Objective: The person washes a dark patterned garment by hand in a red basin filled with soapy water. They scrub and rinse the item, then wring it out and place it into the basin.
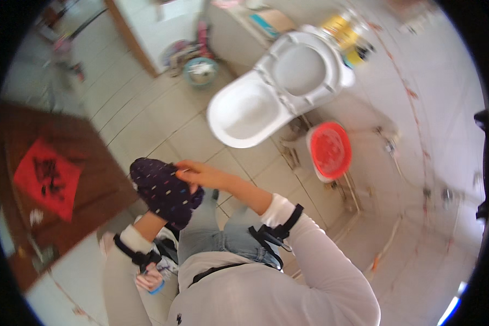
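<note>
A dark purple cloth piece (163, 187), patterned with small coloured dashes, covers my left hand. Only the wrist of that arm shows below the fabric, so whether the hand is inside or behind it I cannot tell. With thumb and fingers, my right hand (197, 175) grips the cloth's upper right edge. The fabric is bunched below those fingertips. Both hands are raised in front of my body, above the tiled floor (155, 118). Black straps (277, 232) circle both of my sleeved forearms.
A white toilet (244, 110), its lid raised, stands ahead. Right of it is a red basin (331, 150); a teal basket (201, 72) sits beyond. Yellow containers (342, 32) are behind the toilet. At left is a brown door (106, 171) bearing a red paper diamond (61, 163) with writing.
</note>
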A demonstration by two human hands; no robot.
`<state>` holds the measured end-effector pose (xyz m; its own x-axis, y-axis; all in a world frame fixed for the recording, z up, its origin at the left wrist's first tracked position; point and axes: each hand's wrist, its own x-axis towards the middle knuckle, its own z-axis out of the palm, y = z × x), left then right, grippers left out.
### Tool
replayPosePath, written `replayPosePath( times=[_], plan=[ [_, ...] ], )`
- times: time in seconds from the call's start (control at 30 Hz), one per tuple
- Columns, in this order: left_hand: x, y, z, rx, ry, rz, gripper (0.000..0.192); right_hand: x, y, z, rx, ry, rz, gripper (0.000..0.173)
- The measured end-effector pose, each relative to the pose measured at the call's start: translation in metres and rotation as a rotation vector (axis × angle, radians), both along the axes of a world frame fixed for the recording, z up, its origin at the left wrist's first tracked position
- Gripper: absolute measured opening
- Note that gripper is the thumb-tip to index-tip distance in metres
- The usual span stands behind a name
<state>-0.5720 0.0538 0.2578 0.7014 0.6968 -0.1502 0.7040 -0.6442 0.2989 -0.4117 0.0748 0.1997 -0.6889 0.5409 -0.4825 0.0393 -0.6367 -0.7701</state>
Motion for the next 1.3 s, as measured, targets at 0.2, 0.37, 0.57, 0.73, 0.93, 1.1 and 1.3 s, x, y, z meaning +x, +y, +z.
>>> replayPosePath(
  times=[0.2, 0.37, 0.57, 0.73, 0.93, 1.1, 1.3],
  plan=[
    [-0.007, -0.001, -0.023, -0.135, 0.144, 0.041, 0.052, 0.128, -0.079, -0.076, -0.178, -0.188, -0.578, 0.038],
    [-0.001, 0.006, -0.047, -0.221, 0.128, 0.082, 0.055, 0.28, -0.196, -0.136, -0.535, -0.017, -1.449, 0.027],
    [0.045, 0.002, -0.066, -0.202, 0.077, 0.176, 0.063, 0.425, -0.243, -0.219, -0.699, 0.078, -1.867, 0.027],
    [0.124, -0.017, -0.068, -0.352, -0.003, 0.29, 0.063, 0.506, -0.239, -0.285, -0.857, -0.063, -2.005, 0.023],
    [0.282, -0.04, -0.124, -0.301, -0.214, 0.236, 0.062, 0.579, -0.257, -0.333, -0.495, -0.945, -1.745, 0.03],
    [0.416, -0.046, -0.205, -0.298, -0.343, 0.125, 0.055, 0.631, -0.269, -0.348, -0.24, -1.238, -1.611, 0.041],
    [0.511, -0.046, -0.253, -0.19, -0.148, 0.069, 0.061, 0.679, -0.258, -0.345, 0.094, -1.442, -1.547, 0.04]
  ],
)
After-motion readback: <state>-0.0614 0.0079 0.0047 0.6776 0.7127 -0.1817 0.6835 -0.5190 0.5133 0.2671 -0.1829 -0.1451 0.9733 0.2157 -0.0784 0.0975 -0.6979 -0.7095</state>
